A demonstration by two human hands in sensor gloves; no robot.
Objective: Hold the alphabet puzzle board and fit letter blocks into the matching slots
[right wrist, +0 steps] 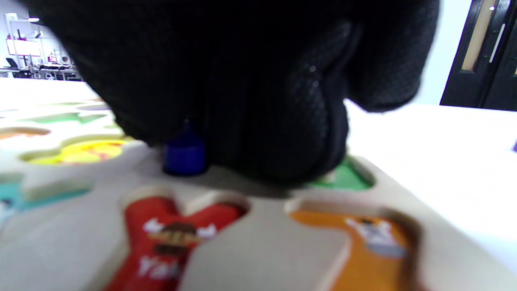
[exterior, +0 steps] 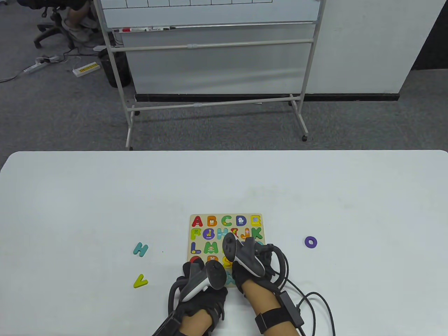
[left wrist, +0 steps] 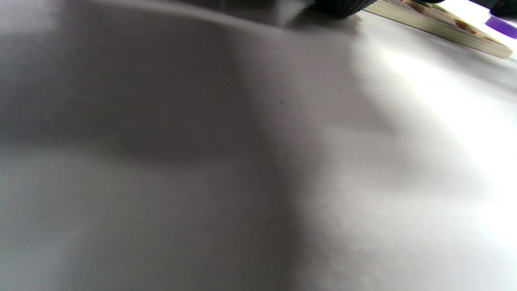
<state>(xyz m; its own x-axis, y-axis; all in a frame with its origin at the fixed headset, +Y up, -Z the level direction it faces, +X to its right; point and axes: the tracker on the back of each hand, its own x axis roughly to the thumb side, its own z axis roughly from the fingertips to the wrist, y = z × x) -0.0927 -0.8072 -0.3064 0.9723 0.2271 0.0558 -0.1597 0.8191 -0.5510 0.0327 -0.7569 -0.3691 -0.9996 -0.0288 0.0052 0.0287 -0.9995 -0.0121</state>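
Table view: board (exterior: 226, 224) flat on bench (exterior: 70, 196), near the 6 o'clock edge, just right of centre. Top row A B C D E seated; second row showing F, G, H-slot picture, J, K; L and M at the third row's left. Lower rows mostly hidden under both hands. Left hand (exterior: 196, 283) at the board's 7 o'clock corner, tracker on its back, fingers hidden beneath; cannot tell whether gripping the edge or only resting there. Right hand (exterior: 250, 262) over the board's 5 o'clock part, palm down, tracker angled toward 11 o'clock. Teal H (exterior: 140, 249) loose on bench at 9 o'clock from the board, well apart. Yellow-green V (exterior: 140, 281) just toward 6 o'clock from the H. Purple O (exterior: 310, 242) loose at 3 o'clock from the board, apart from the right hand.

Right wrist view: gloved fingers (right wrist: 282, 121) curled down onto the board (right wrist: 258, 238), touching its surface, a dark blue block (right wrist: 185, 155) partly under them; which letter, cannot tell. Empty red slot (right wrist: 169, 238) and orange slot (right wrist: 363, 246) in the foreground, green slot (right wrist: 343, 178) beside the fingers.

Left wrist view: mostly blurred bench (left wrist: 404, 161); board edge (left wrist: 444, 32) at 1 o'clock, purple O (left wrist: 501, 26) beyond it.
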